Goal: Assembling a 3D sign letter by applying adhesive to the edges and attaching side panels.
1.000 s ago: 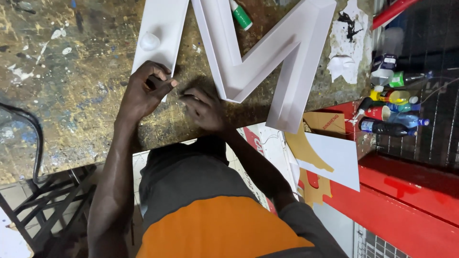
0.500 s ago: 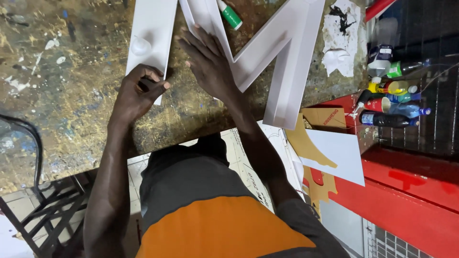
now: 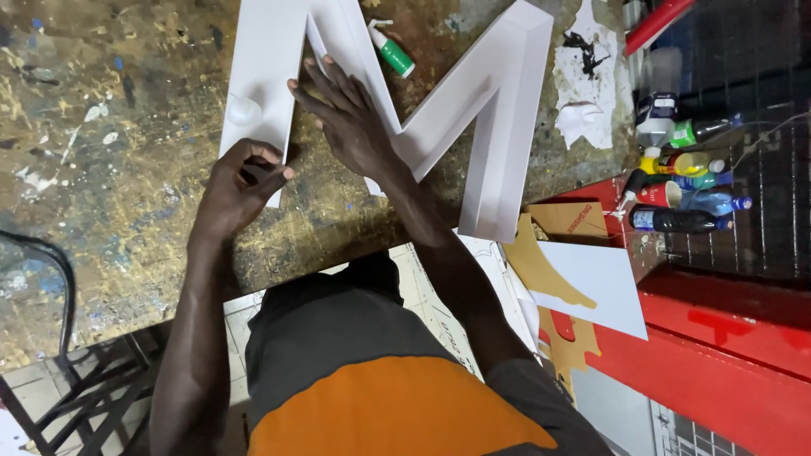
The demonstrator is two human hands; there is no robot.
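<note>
A large white three-dimensional letter (image 3: 498, 127) with raised side walls lies on a paint-stained workbench (image 3: 101, 169). My left hand (image 3: 241, 186) is closed on the lower end of the letter's left leg (image 3: 262, 76), fingers curled round its edge. My right hand (image 3: 351, 122) lies flat, fingers spread, on the letter's inner diagonal strip. A small white bottle with a green body (image 3: 390, 49) rests on the bench inside the letter's notch. A blob of white glue (image 3: 243, 108) sits on the left leg.
Several paint bottles and a red cup (image 3: 676, 181) stand at the right by a red metal frame (image 3: 726, 338). White and brown cut sheets (image 3: 591, 279) lie below the bench edge. A torn white paper (image 3: 587, 93) with black marks lies right of the letter. A black metal stand (image 3: 76, 397) is lower left.
My right hand has moved up from the bench edge and now lies spread flat on the letter's diagonal. My left hand stays gripping the left leg's end. The view has shifted slightly.
</note>
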